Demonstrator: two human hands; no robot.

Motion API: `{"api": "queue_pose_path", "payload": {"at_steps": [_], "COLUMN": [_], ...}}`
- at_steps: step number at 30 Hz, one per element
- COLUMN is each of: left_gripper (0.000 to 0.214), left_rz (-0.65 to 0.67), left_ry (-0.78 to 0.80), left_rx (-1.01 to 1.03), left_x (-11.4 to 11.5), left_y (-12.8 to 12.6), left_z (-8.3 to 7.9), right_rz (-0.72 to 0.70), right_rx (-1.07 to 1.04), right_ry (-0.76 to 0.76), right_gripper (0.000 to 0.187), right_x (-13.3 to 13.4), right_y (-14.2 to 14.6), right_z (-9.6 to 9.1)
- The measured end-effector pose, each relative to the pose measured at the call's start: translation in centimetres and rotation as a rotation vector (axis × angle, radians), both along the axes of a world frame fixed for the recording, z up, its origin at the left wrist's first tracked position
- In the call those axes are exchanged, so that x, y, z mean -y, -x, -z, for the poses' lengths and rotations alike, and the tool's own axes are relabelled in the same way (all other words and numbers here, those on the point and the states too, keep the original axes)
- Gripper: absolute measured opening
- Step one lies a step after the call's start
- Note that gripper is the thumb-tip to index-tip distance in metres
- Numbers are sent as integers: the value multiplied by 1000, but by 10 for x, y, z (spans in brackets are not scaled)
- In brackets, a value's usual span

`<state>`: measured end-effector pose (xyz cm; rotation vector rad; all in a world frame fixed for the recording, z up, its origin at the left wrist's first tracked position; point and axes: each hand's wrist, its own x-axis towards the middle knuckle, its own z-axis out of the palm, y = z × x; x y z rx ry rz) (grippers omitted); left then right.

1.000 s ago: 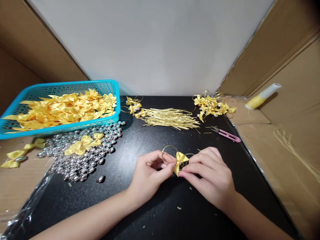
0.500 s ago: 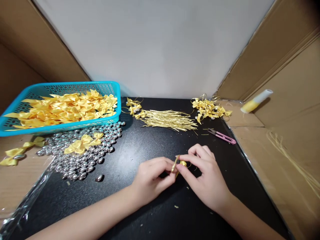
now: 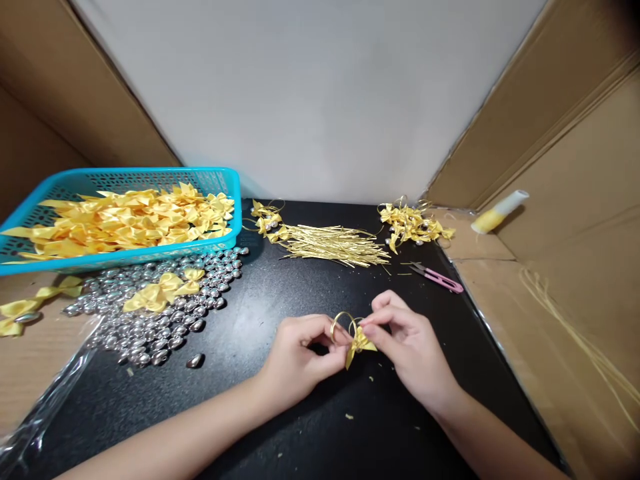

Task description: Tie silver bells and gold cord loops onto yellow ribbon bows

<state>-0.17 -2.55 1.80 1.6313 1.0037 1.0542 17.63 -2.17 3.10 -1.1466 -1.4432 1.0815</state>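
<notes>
Between my two hands is a yellow ribbon bow [image 3: 361, 341], with a looped gold cord [image 3: 342, 316] standing up from it. My left hand [image 3: 305, 353] pinches the bow and the base of the loop between thumb and fingers. From the other side, my right hand [image 3: 405, 340] closes thumb and index finger on the gold cord beside the bow. The bow's ribbon tails hang down just above the black table. My fingertips hide the place where cord and bow meet.
A blue basket [image 3: 235, 200] of yellow bows stands at the left, with silver beads [image 3: 165, 333] heaped before it. Gold cords [image 3: 335, 245] lie at the back, between small groups of corded bows [image 3: 413, 223]. Pink thread snips [image 3: 440, 277] and a white-yellow tube [image 3: 500, 212] are at right.
The gold loop has opened into a rounder ring and the bow shows more plainly between my hands. My right fingers have pulled slightly away from the left hand. The view has shifted a little.
</notes>
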Motion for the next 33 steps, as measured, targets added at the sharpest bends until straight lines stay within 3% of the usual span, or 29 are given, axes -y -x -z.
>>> {"api": "queue_pose_path", "payload": {"at_steps": [4, 12, 18, 27, 30, 33], "left_gripper": [9, 10, 11, 9, 10, 10], "left_rz": [33, 14, 22, 45, 60, 72], "left_ry": [30, -21, -156, -172, -178, -175], "left_rx": [-1, -82, -159, -131, -130, -129], "left_x": [-2, -6, -7, -7, -7, -6], "left_y": [1, 2, 3, 2, 3, 3], "left_z": [2, 2, 4, 4, 4, 4], "right_rz": [116, 250, 286, 430, 468, 488], "right_rx": [-244, -358, -404, -482, -419, -362], "right_ry": [7, -46, -114, -235, -280, -282], "right_gripper": [18, 24, 17, 15, 10, 18], "right_x": [-8, -18, -21, -27, -30, -32], "right_y": [-13, -48, -70, -97, -104, -107], "right_z": [-8, -34, -41, -52, -59, -68]}}
